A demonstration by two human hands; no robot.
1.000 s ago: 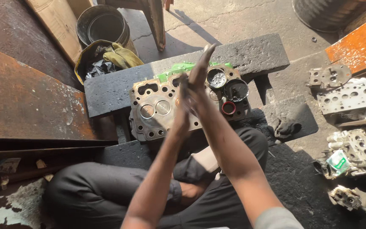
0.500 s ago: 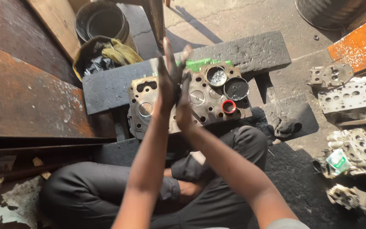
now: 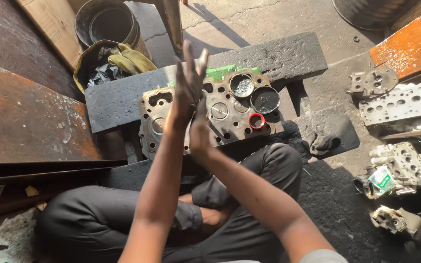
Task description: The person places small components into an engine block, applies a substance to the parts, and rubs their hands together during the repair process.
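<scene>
Metal underfoot: a rusty-brown cylinder head point(image 3: 205, 117) is lying flat across a black block point(image 3: 288, 56) on the workshop floor, its long axis running left to right in front of the crossed legs.
Direction from hands: the cylinder head is sitting just beyond and below both hands, partly hidden behind them near its middle.
Left hand point(image 3: 187, 83): it is standing upright, palm turned toward the right hand, with the fingers point(image 3: 189, 54) stretched straight and slightly fanned; it is gripping nothing.
Right hand point(image 3: 200, 134): it is sitting lower, its palm pressing against the heel of the left hand; its fingers seem extended rather than curled, though mostly hidden, and no object is showing between the palms.
Nearer hand: the right hand is hovering closer to the head's near edge, while the left is rising above its centre.
On the head: two open round tins point(image 3: 254, 92) of grey paste are resting on its right half, a small red cap point(image 3: 256, 121) lying just beside them, and a green packet point(image 3: 222, 72) is peeking out at the far edge.
Around: a dark bucket point(image 3: 105, 24) and a yellow glove point(image 3: 130, 61) are lying to the far left; other grey engine castings point(image 3: 400, 102) are lying well apart on the right.
</scene>
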